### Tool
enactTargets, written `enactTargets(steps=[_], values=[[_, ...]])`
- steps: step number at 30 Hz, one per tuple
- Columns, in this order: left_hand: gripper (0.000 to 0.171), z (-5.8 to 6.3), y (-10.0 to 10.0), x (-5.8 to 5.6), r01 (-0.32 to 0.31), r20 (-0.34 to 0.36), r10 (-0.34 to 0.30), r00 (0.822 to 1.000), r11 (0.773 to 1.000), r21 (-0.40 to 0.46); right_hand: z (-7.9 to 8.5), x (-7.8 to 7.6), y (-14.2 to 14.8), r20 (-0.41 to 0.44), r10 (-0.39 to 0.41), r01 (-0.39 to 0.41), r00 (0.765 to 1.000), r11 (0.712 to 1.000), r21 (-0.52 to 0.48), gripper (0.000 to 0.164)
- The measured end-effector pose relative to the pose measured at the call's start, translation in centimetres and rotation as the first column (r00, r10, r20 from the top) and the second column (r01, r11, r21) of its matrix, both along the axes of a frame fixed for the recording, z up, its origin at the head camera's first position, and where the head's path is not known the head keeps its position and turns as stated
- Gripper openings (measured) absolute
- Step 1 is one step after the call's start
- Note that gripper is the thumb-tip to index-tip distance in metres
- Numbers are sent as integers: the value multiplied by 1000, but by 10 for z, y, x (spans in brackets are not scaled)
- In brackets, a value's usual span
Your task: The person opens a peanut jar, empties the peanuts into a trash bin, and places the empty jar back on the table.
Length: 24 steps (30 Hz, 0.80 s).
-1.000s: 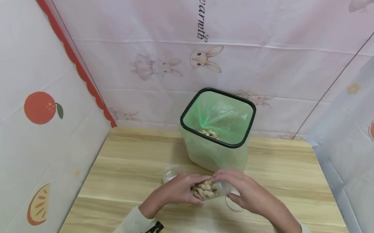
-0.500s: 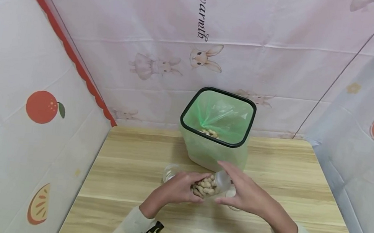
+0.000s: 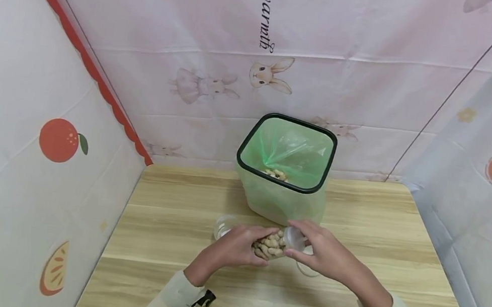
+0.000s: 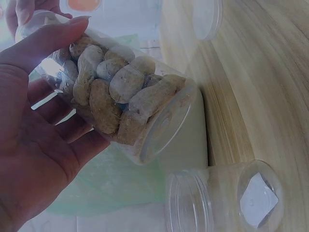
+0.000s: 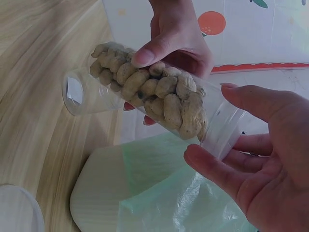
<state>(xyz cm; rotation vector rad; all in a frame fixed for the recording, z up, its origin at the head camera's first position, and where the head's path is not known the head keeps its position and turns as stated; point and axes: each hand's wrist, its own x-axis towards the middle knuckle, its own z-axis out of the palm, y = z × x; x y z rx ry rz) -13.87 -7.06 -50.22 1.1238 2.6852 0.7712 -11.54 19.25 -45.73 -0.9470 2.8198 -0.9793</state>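
My left hand [image 3: 237, 248] grips a clear plastic jar [image 4: 166, 116] packed with unshelled peanuts [image 5: 164, 99], its fingers and thumb round the body. The jar is held tilted above the table, capped end toward the right. My right hand [image 3: 326, 251] has thumb and fingers curled round the translucent lid [image 5: 223, 126] at that end. Beneath the hands, a second clear jar [image 4: 193, 203], with a white paper piece [image 4: 258, 199] at its base, stands on the table at the left. A loose round lid [image 5: 19, 212] lies on the table near my right hand.
Just behind the hands stands a bin [image 3: 283, 202] with a black rim and a green plastic liner [image 3: 303, 152]; some peanuts [image 3: 276, 174] are inside it. Printed cloth walls [image 3: 223, 29] border the wooden table [image 3: 167, 286] at the back and sides.
Half a second ago the right hand's fingers spread wider around the lid; now they are drawn in on it again. The left hand and jar hold nearly the same position.
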Motion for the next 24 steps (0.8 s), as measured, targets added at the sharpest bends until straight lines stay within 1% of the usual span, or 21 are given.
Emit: enactTargets(steps=[3, 7, 10, 14, 20, 24], values=[[83, 0, -1, -1, 7, 17, -7, 1000, 1000, 1, 1, -1, 2, -19, 33, -33, 999, 999, 8, 60], [83, -1, -2, -3, 18, 33, -18, 999, 1000, -1, 2, -2, 4, -86, 73, -71, 994, 997, 26, 59], [84, 0, -3, -5, 20, 46, -20, 999, 1000, -3, 4, -3, 6, -129, 86, -83, 988, 996, 26, 61], [84, 3, -3, -6, 13, 53, -13, 999, 1000, 0, 5, -5, 8, -157, 83, -83, 984, 997, 4, 62], [84, 6, -3, -5, 6, 33, -7, 999, 1000, 18, 3, -5, 10, -189, 62, -73, 980, 996, -51, 63], [82, 7, -5, -5, -19, 16, 18, 1000, 999, 40, 4, -6, 11, -202, 37, -55, 979, 995, -81, 62]])
